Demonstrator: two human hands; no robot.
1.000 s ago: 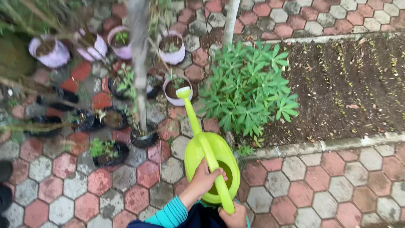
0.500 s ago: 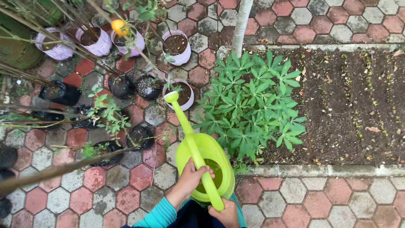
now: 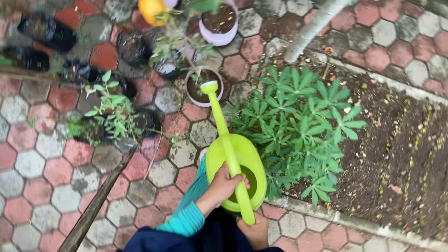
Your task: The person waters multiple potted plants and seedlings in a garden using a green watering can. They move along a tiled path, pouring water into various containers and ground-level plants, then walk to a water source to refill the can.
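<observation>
A lime-green watering can (image 3: 235,163) is held low in front of me, above the paving. My left hand (image 3: 223,185), in a teal sleeve, grips the can's long handle at the opening. My right hand (image 3: 255,230) holds the handle's lower end. The long spout (image 3: 215,109) points away from me, and its round tip is over the rim of a small white pot (image 3: 188,88) filled with dark soil. To the right of the can, touching it, grows a bushy green plant (image 3: 301,126) with finger-shaped leaves.
Red and grey hexagonal pavers (image 3: 42,163) cover the ground. Black grow bags (image 3: 133,46) with small plants, a lavender pot (image 3: 218,22) and a yellow object (image 3: 151,9) stand at the back. A soil bed (image 3: 401,154) with a kerb lies right; a pale trunk (image 3: 313,27) and a slanting stick (image 3: 95,205) stand nearby.
The view has tilted and shifted right and forward. The can stays in both hands, its spout tip still at the white pot.
</observation>
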